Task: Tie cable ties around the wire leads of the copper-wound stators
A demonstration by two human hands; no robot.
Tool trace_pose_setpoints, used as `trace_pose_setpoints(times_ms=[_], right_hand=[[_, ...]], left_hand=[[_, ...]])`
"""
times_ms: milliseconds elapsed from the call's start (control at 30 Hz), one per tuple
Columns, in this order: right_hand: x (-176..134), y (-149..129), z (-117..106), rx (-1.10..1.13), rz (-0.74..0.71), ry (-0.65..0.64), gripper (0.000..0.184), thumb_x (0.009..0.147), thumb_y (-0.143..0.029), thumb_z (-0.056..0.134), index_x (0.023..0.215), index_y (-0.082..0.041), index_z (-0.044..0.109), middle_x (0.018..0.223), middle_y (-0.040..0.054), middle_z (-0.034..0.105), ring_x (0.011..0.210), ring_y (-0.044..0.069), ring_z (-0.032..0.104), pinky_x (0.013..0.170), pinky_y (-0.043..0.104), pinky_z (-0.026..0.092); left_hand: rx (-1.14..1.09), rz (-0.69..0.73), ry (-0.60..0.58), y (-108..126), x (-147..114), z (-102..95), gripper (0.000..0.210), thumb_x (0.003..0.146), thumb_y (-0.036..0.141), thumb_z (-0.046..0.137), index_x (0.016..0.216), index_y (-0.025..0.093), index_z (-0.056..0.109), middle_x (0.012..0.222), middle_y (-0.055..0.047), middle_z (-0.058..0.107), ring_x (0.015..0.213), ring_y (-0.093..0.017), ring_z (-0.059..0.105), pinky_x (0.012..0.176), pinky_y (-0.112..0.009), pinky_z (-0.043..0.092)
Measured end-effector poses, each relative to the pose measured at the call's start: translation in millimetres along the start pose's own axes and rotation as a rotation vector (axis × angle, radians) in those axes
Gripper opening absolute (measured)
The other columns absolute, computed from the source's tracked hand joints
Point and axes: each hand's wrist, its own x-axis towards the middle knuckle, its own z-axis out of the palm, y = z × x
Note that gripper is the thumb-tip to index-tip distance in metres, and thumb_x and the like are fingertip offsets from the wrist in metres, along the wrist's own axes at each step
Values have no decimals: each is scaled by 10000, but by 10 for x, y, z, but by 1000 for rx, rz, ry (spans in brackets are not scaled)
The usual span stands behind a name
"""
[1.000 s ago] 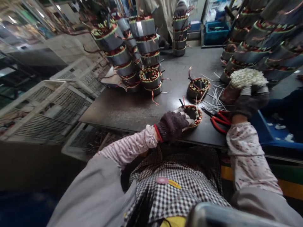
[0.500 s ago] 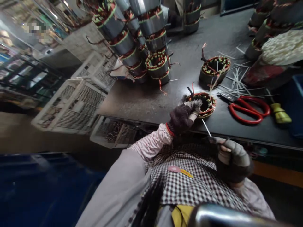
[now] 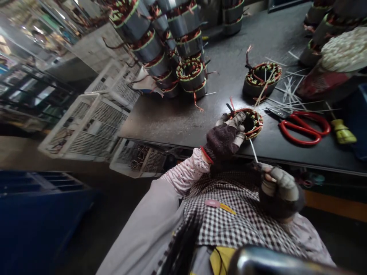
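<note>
A motor stator with copper windings and green insulation lies at the table's front edge. My left hand, in a dark glove with grey fingertips, is closed around its left rim and holds it steady. From the stator's near side a white lacing cord runs down, pulled straight, to my right hand. That gloved hand is closed, pinching the cord's end in front of the checked apron. Another piece of cord rises from the stator's right rim toward a second stator standing just behind.
Red-handled scissors, loose white cord pieces and a yellow-handled tool lie to the right. Tall stacks of stators stand at the back left. A bundle of white cord is at right. Plastic crates stand beyond the table's left end.
The view has shifted slightly. My left hand stays on the stator, and my right hand still holds the cord taut, with only a small movement.
</note>
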Motion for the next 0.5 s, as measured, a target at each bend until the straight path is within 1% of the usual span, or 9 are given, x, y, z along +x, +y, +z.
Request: trace_pose_setpoints(times_ms=[100,167,233,300,400,433,467,500], right_hand=[[76,-63,40,-62,-136,57,126,856,-306,787,886,-427,805,829,-1,846,712,311,828,645,475,738],[142,-114,68,-66,-220,65,214,866,-233,771,946,-427,814,852,-5,862,700,294,831,635,441,736],[200,-155,91,-66,-297,51,303,872,-175,753,1035,-423,817,888,4,877,717,285,841,643,410,737],[244,-177,110,-49,-337,31,379,863,-151,758,1124,-419,816,925,22,888,759,291,855,668,406,742],[268,-185,126,18,-352,42,470,842,-144,770,1198,-448,816,957,27,893,799,301,864,668,425,742],[264,-183,128,48,-337,44,478,830,-150,781,1188,-463,822,954,20,892,792,302,861,653,430,738],[258,-179,128,80,-296,44,469,812,-164,802,1162,-475,833,950,14,891,781,302,857,639,436,734],[253,-170,128,116,-220,41,449,791,-181,828,1126,-479,846,954,10,890,781,303,855,641,448,734]], left_hand=[[-24,31,12,-1,2,3,443,1139,270,537,1534,95,632,1587,-148,714,1512,-253,674,1444,-500,388],[-18,19,-1,-1,4,-2,442,1135,273,548,1538,113,634,1601,-131,706,1512,-244,673,1453,-473,370],[1,4,-25,-1,6,-4,426,1132,272,552,1522,136,653,1599,-126,709,1531,-253,658,1450,-487,375],[24,-6,-52,-4,5,-1,424,1123,269,561,1514,140,664,1578,-141,722,1547,-275,644,1435,-521,395],[41,-6,-62,-14,-1,6,425,1121,284,567,1507,138,668,1544,-157,742,1535,-285,655,1418,-541,419],[37,-6,-53,-17,-5,8,423,1125,290,561,1505,137,667,1540,-156,744,1525,-281,663,1418,-538,420],[30,-5,-40,-18,-10,8,421,1129,290,553,1505,138,665,1542,-153,744,1513,-276,673,1420,-535,418],[21,-1,-31,-17,-15,7,423,1131,287,547,1513,146,660,1549,-145,741,1505,-274,679,1423,-537,414]])
